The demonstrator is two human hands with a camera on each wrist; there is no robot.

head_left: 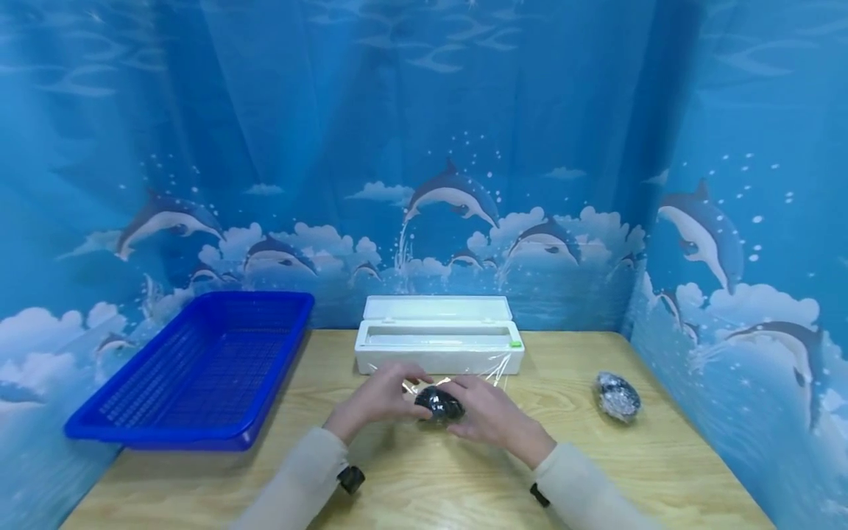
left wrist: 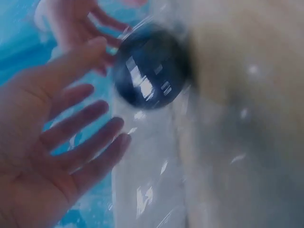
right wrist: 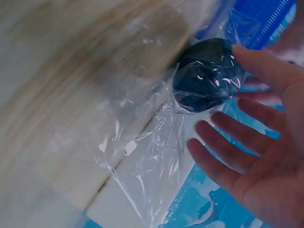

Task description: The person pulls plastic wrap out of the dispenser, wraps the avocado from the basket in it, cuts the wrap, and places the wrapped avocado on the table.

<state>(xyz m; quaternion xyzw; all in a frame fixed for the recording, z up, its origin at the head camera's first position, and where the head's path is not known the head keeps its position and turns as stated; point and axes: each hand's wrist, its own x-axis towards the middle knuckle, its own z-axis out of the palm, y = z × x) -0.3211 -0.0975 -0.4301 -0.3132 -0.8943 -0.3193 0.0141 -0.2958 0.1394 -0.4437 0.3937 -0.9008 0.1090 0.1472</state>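
Note:
A shiny dark round object (head_left: 437,403), partly covered in clear cling film (right wrist: 152,156), sits between both hands just in front of the white film box (head_left: 439,361). My left hand (head_left: 384,401) is beside its left side; in the left wrist view the fingers (left wrist: 90,147) are spread and the thumb points at it. From the right, my right hand (head_left: 493,416) reaches it. Its thumb lies against the dark surface in the right wrist view, its other fingers (right wrist: 228,152) extended and spread behind the film. Creased film stretches from the box to the object.
A blue plastic basket (head_left: 255,427) stands at the left. On the right side of the wooden table (head_left: 570,471) lies another dark round object (head_left: 617,397) wrapped in film. The box's lid (head_left: 437,307) stands raised, close to a dolphin-print curtain (head_left: 424,147) that surrounds the table.

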